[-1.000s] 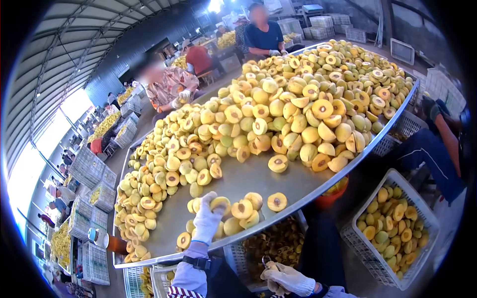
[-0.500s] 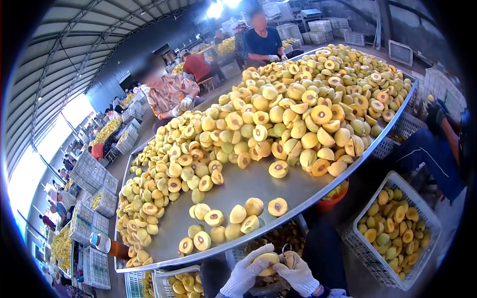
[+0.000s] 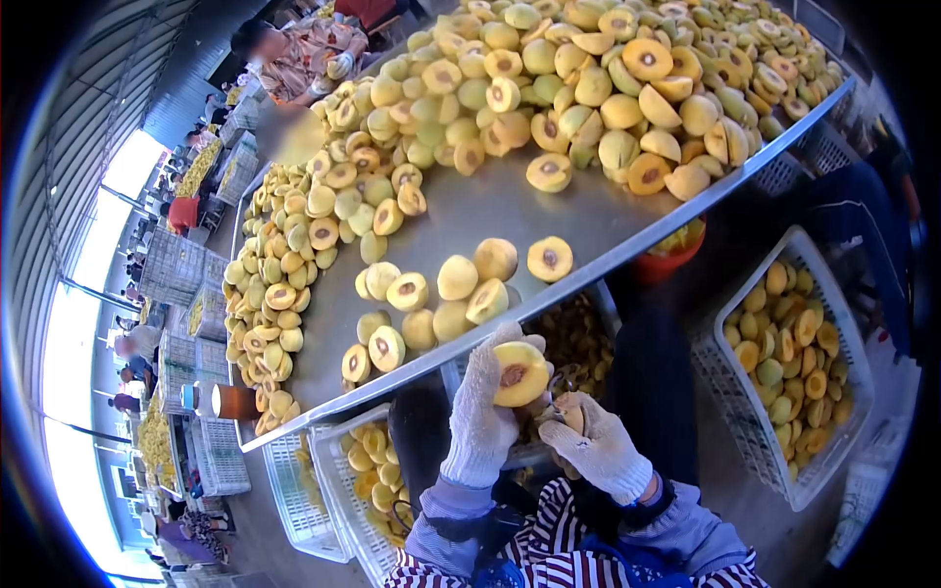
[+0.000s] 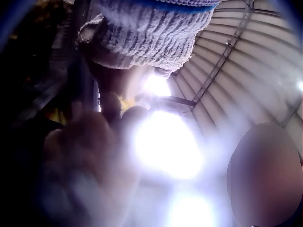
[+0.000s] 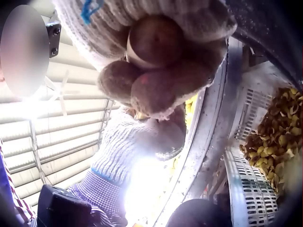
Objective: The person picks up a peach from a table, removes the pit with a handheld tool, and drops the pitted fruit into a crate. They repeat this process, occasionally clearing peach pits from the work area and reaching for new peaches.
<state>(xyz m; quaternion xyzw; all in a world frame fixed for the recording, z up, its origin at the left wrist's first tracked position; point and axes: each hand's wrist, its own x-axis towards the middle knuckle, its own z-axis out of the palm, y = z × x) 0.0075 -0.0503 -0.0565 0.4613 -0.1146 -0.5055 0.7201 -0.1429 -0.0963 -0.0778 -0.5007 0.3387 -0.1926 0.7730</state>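
Note:
My gloved left hand [image 3: 480, 416] holds a halved yellow peach [image 3: 521, 374] just beyond the table's near edge. The cut face, with a brown pit in its middle, is turned up toward the head view. Close beside it, my gloved right hand [image 3: 610, 456] grips a small tool [image 3: 570, 416] with a rounded wooden handle and a thin metal loop at its tip. The right wrist view shows the handle's round end [image 5: 155, 41] wrapped by the glove's fingers. In the left wrist view, glare and blur hide most of the work.
A metal-topped table [image 3: 470, 218] bears a large heap of peach halves [image 3: 627, 88], with several loose ones near its edge. Crates of halves stand right [image 3: 784, 490] and lower left [image 3: 338, 505]. A crate of dark scraps [image 5: 272, 146] sits below. Another person [image 3: 314, 54] is across the table.
My left hand reached among the loose halves, then brought one back to the right hand. Its cut face now shows upward. The head view has tilted down.

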